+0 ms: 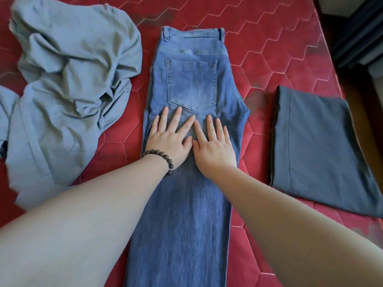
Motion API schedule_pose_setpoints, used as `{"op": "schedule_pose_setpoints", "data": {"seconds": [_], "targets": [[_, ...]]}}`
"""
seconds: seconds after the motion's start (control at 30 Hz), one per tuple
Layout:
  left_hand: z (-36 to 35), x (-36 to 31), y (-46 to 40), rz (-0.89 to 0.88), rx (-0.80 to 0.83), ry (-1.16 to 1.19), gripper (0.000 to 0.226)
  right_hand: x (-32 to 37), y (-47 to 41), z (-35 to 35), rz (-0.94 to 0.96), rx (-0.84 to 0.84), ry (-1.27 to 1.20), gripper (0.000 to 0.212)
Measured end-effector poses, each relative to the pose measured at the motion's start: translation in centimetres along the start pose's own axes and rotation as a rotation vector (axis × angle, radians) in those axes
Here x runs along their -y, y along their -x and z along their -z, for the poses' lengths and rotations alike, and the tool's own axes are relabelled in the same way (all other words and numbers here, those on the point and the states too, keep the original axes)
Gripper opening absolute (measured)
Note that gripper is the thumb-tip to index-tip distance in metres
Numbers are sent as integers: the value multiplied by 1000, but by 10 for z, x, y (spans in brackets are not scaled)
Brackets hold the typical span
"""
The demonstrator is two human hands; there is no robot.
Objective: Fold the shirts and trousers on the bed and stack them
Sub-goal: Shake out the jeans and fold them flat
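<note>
Head view: blue jeans (187, 204) lie flat mid-bed on the red quilted mattress (279, 48), folded lengthwise w/ one leg over the other, back side up. Faded mid-blue denim, lighter patch around the back pocket (191, 84), belt loops at the waistband. Long axis runs away from the person: waistband at the far end, legs toward the near edge and out of frame at the bottom. No brand tag or readable writing on them.

Left hand (171, 137) and right hand (213, 143) both press flat on the jeans just below the pocket, side by side, thumbs touching; fingers straight and spread apart, gripping nothing. Dark beaded bracelet (163, 158) on the left wrist.

Left of the jeans, a crumpled grey-blue shirt (70, 83) lies unfolded, close beside them. Right of the jeans, apart from them, a dark grey garment (317, 146) lies folded into a flat rectangle.
</note>
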State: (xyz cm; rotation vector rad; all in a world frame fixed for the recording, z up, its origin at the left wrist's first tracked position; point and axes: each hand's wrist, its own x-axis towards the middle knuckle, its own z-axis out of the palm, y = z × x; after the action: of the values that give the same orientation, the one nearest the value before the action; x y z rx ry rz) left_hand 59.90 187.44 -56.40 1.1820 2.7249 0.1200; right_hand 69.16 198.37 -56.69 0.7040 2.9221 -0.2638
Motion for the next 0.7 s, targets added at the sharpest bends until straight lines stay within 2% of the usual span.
{"op": "schedule_pose_setpoints", "data": {"seconds": [0.17,0.27,0.4,0.5,0.57,0.7], "targets": [[-6,7,-6,-28,-80,-5,65,-14,-46,13,57,-111,14,50],[-7,7,-6,-27,-71,5,66,-27,-59,23,169,-155,-25,45],[-6,7,-7,-43,-46,22,67,-30,-84,37,179,-227,-157,48],[-3,7,-8,-38,-13,38,64,-11,-117,42,430,-3,-34,55],[0,6,-7,-27,3,57,64,-1,-147,41,534,95,73,58],[4,7,-9,-20,21,90,73,14,-218,40,525,67,167,63]]}}
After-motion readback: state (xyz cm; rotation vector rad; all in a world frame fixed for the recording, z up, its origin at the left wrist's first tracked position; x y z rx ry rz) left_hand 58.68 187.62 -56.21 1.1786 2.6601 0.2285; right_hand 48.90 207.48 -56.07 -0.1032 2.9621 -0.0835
